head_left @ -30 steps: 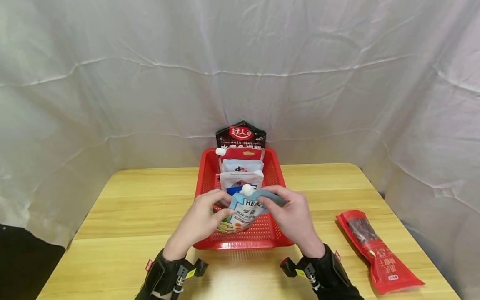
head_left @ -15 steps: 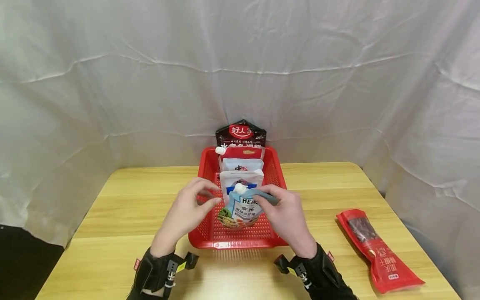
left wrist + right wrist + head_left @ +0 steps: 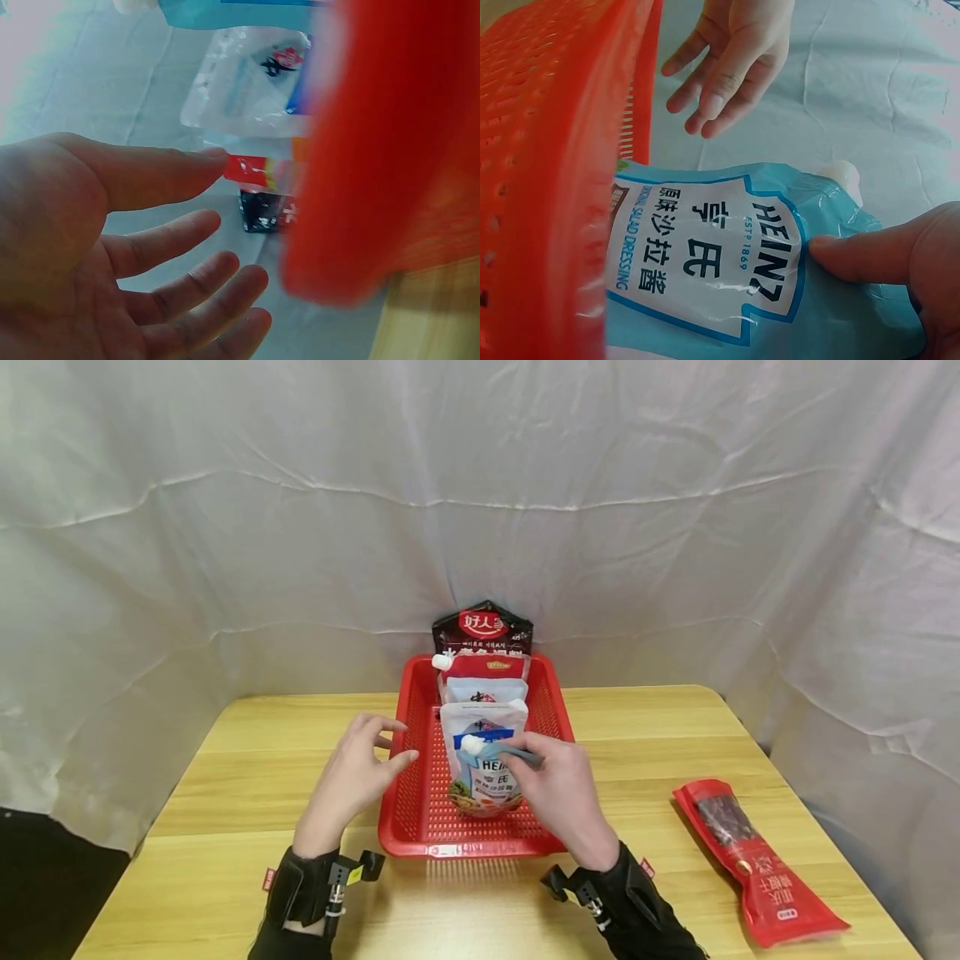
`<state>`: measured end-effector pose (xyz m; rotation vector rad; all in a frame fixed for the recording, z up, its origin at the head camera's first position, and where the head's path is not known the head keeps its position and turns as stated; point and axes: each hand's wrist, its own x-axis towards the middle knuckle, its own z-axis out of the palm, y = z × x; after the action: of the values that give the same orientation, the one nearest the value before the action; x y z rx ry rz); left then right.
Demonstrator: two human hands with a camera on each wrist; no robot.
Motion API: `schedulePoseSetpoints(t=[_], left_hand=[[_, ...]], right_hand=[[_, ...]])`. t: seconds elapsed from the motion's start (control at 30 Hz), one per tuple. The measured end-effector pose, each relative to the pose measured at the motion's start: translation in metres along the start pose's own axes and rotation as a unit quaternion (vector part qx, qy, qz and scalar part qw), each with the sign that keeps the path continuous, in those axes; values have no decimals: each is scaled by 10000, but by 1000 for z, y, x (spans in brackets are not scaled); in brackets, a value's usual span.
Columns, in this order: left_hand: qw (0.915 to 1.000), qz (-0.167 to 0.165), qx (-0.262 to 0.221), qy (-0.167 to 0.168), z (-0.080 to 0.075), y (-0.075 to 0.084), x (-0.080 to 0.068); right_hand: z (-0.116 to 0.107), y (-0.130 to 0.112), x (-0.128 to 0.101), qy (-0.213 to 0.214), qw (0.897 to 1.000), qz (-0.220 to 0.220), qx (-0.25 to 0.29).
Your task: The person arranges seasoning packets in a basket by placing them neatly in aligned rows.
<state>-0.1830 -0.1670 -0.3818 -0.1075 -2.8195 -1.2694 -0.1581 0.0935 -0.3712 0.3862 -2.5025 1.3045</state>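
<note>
My right hand [image 3: 558, 789] pinches the top edge of a light-blue Heinz salad dressing pouch [image 3: 705, 255] between thumb and fingers. The pouch stands upright inside the red plastic basket [image 3: 393, 818], its white cap [image 3: 472, 744] at the upper left corner. My left hand [image 3: 352, 777] is off the pouch, at the basket's left rim, with fingers spread and nothing in them. Right behind the Heinz pouch is a white pouch with a blue band [image 3: 483, 718]. In the right wrist view the basket wall hides the dressing pouch's lower end.
Behind these in the basket stand a pale pouch [image 3: 486, 690], a red pouch [image 3: 487, 666] with a white cap and a black seasoning bag [image 3: 480, 625]. A red snack bag [image 3: 761, 864] lies on the wooden table [image 3: 262, 768] at right. A grey curtain [image 3: 480, 527] hangs behind.
My left hand has let go of the pouch and moved left to the basket rim. The right hand has shifted slightly left, and the pouch has gone from tilted to upright.
</note>
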Motion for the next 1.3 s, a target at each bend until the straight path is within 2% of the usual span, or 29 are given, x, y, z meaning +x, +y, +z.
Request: schedulePoseSetpoints(t=[0.23, 0.47, 0.7, 1.0, 1.3], left_hand=[[9995, -183, -85, -223, 4, -9, 6], [9991, -190, -207, -320, 4, -13, 8], [9979, -347, -357, -405, 3, -17, 9], [9923, -591, -772, -769, 7, -23, 14], [9920, -459, -832, -833, 8, -28, 16]], right_hand=[[6, 3, 2, -46, 9999, 144, -73], [13, 6, 3, -138, 9995, 163, -252], [18, 8, 6, -101, 9998, 26, -148], [23, 7, 9, -329, 9994, 91, -34], [25, 3, 9, -526, 9984, 36, -225]])
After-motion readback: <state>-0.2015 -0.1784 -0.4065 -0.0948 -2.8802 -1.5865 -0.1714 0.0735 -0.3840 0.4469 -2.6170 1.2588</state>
